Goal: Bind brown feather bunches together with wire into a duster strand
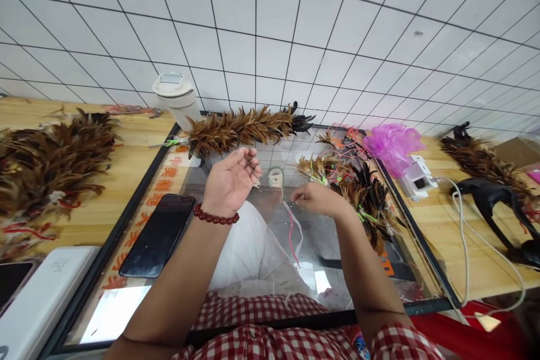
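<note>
My left hand, a dark red bead bracelet at its wrist, is raised over the glass tabletop. Its palm shows, the fingers are loosely curved, and I see nothing held. Just behind it lies a long brown feather garland with a dark tip at the right and pale green-white ties at the left. My right hand has its fingers bent together, pointing left; whatever they may hold is hidden. Close to its fingertips runs a pink and white string. Loose feather bunches with green and red ties lie beside this hand.
A phone lies on the glass at left, and a white lidded container stands at the back. Feather garlands cover the left wood. At right are a pink plastic bag, a white box with a cable and a black curved object.
</note>
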### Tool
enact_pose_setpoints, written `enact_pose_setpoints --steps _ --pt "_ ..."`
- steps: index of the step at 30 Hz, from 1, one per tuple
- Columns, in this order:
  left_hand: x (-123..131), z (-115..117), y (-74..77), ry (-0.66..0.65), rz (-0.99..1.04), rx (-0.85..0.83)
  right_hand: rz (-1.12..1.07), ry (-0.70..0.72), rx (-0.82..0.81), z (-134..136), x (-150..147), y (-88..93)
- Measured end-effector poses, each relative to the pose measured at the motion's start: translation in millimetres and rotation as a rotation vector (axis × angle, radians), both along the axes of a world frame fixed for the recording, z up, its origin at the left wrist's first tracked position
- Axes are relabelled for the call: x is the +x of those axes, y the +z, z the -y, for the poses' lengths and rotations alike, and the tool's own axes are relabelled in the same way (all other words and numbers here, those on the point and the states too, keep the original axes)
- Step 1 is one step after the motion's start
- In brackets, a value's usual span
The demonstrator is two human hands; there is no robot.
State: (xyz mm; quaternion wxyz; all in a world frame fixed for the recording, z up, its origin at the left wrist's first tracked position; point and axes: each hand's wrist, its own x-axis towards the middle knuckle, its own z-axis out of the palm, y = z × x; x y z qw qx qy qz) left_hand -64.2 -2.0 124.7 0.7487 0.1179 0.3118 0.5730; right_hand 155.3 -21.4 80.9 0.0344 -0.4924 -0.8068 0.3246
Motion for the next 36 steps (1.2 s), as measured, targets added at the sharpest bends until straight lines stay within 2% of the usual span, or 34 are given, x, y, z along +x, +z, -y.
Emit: enact_pose_setpoints --steps 1,3,5,7,9,13,14,16,19,22,25,30,33,36 --pt "-0.6 -0.5 -0.2 0.001 0.004 -0.003 0.052 -0.020 0.032 -0.6 -4.5 -4.7" --pt "-1.1 -1.6 -1.4 -0.002 0.012 -0.006 0.105 0.086 -0.040 1.1 -17.5 -11.5" --pt "-1.1 -2.3 -2.6 -0.005 0.021 -0.012 0.052 0.267 -0.170 5.2 -30.2 -12.6" --pt "-0.8 -2.5 -3.0 -0.004 0.028 -0.019 -0.016 0.293 -0.177 7.7 -35.4 -8.9" --pt "-0.1 -1.8 -2.3 0.000 0.030 -0.021 0.030 0.127 -0.050 5.1 -29.2 -4.3" --pt "4.4 2.2 0.4 -0.012 0.032 -0.029 0.401 -0.452 0.248 -12.2 4.4 -8.2" --pt "6.6 3.9 0.6 -0.014 0.036 -0.034 0.458 -0.541 0.275 -16.8 12.4 -12.5" --pt "12.8 8.2 -0.2 -0.032 0.060 -0.049 0.493 -0.623 0.275 -24.0 23.6 -22.1" --pt "25.7 16.2 -5.2 -0.168 0.147 -0.115 0.435 -0.630 0.262 -28.0 29.4 -30.8" --pt "39.9 23.1 -14.5 -0.300 0.198 -0.202 0.249 -0.617 0.363 -24.4 28.1 -24.6" --pt "51.9 26.3 -26.6 -0.269 0.124 -0.215 0.033 -0.610 0.447 -14.9 21.8 -7.9" --pt "61.4 24.6 -44.7 -0.309 -0.135 -0.074 -0.206 -0.497 0.425 3.6 0.8 16.4" --pt "60.2 19.9 -51.3 -0.267 -0.206 0.028 -0.228 -0.359 0.344 8.5 -6.9 22.3" --pt "55.8 13.1 -54.4 -0.163 -0.224 0.020 -0.114 -0.334 0.285 7.9 -5.6 21.9"
